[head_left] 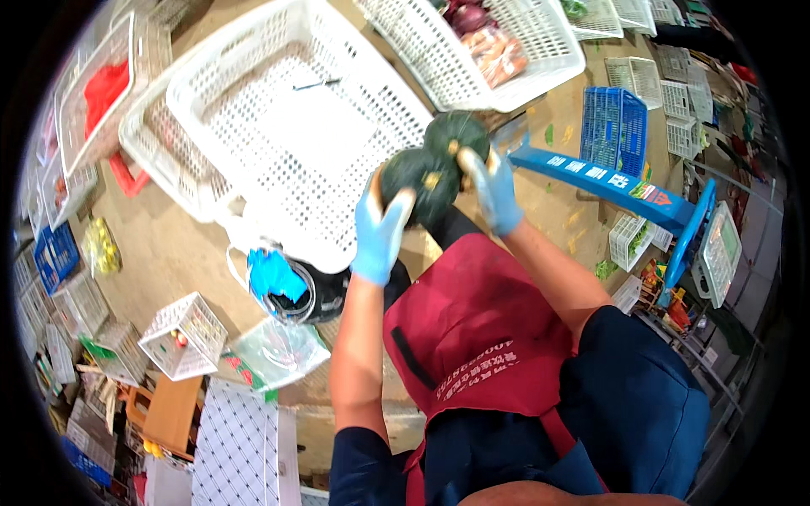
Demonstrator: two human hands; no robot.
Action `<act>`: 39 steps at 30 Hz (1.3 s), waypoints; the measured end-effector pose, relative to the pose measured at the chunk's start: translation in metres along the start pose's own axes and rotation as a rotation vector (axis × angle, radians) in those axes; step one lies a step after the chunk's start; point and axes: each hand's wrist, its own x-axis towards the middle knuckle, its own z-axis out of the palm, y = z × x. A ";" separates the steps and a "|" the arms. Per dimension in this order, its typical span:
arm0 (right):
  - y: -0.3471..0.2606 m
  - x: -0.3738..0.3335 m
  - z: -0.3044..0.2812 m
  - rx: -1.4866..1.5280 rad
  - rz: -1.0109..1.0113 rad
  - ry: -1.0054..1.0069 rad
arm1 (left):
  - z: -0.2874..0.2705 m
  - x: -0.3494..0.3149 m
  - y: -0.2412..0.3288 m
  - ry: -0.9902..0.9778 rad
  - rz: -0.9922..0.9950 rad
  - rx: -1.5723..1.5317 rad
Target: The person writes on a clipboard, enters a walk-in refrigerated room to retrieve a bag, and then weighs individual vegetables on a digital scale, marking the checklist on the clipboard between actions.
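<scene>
Two dark green pumpkins are held side by side, touching, in front of my red apron. My left hand (380,226), in a light blue and white glove, is closed round the outer side of the nearer pumpkin (429,187). The farther pumpkin (456,133) is gripped by my right hand (493,187), gloved the same way, its thumb near the stem. Just left of them is a large white perforated crate (228,51) with a white sheet (316,126) and a thin pen-like item (317,84) in it. The undersides of both pumpkins are hidden.
A blue platform scale (599,179) stands at my right. Beyond the pumpkins is a white crate (553,80) with red onions and a bag of carrots. A bucket with a blue cloth (277,277) and a clear plastic bag (283,352) are at my left. Stacked crates line both sides.
</scene>
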 end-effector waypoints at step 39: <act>0.227 -0.106 0.291 -1.663 -0.301 -1.365 | -0.337 -0.117 -0.095 0.687 -0.176 1.843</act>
